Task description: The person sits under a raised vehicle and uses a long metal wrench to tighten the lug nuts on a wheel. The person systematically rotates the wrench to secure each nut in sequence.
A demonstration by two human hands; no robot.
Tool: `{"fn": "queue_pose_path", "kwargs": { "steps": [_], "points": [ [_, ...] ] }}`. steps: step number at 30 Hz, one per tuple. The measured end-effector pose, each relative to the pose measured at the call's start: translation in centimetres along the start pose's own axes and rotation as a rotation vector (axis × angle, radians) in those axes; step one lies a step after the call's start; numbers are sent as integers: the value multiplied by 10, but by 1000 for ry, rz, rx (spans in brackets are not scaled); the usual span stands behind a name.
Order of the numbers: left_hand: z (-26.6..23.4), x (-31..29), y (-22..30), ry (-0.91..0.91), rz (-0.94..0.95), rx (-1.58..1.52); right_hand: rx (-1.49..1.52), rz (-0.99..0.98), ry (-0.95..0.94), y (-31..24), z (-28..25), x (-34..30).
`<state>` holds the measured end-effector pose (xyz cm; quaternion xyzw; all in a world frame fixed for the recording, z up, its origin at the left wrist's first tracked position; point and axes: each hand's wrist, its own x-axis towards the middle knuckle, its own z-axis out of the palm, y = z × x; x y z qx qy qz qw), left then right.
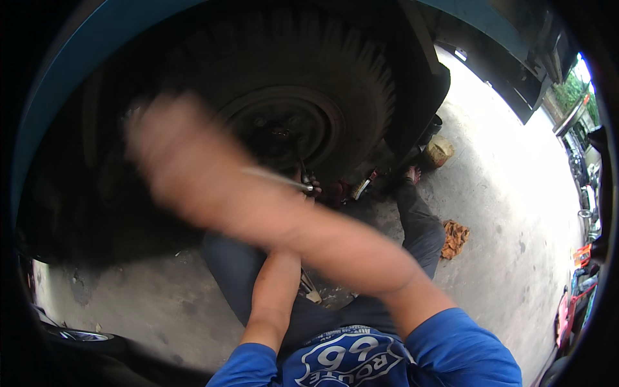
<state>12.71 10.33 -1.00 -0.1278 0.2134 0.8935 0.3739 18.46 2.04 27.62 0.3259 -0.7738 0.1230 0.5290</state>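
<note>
A large treaded tyre [322, 58] fills the space ahead, its dark wheel hub [280, 132] facing me. My right arm crosses over my left, and my right hand [169, 142] is smeared by motion left of the hub. Whether that hand holds anything cannot be made out. My left hand [312, 183], partly hidden behind my right forearm, is below the hub. Its fingers are closed round the end of a shiny metal bar [274, 177]. A thin dark rod [300, 158] stands between this hand and the hub.
A brush [365, 185] with pale bristles lies right of my left hand. Beyond my foot [413, 173] stands a yellowish container [439, 150]. A crumpled brown rag [455, 239] lies on the concrete floor [509, 213]. Blue bodywork [61, 61] arches overhead.
</note>
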Motion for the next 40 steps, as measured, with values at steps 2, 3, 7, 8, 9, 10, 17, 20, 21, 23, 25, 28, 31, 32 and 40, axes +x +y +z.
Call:
{"fn": "queue_pose_path", "kwargs": {
  "steps": [2,3,7,8,9,10,17,20,21,23,25,28,31,32,40],
  "points": [
    [-5,3,2,-24,55,9,665,259,-428,-79,35,-4],
    [-6,4,4,31,-25,-48,671,264,-472,-108,33,-24],
    [-4,10,7,53,-37,27,851,194,-344,-145,-28,-95],
    [-2,12,7,33,-74,16,805,154,-338,-145,-56,-113],
    [2,13,7,22,-97,-4,758,135,-244,-140,-88,-134],
    [5,13,3,9,-28,63,704,109,-301,-137,-124,-154],
    [28,12,-11,17,152,15,65,1295,240,-199,-240,-284],
    [29,10,-15,-45,142,-36,643,2060,826,-207,-258,-315],
    [29,10,-12,-40,137,-42,658,2085,1001,-192,-257,-329],
    [36,10,-19,1,172,-19,619,2070,1300,-166,-259,-349],
    [42,9,-24,24,214,7,436,2181,1438,-137,-258,-367],
    [44,5,-26,49,187,5,430,2318,1409,-133,-257,-375],
    [37,3,-18,2,144,11,559,2508,1149,-158,-268,-361],
    [35,5,-14,-25,126,9,680,2545,1045,-170,-273,-355],
    [18,14,-11,-169,111,-76,373,2630,712,-82,-258,-453]
  ]
}}
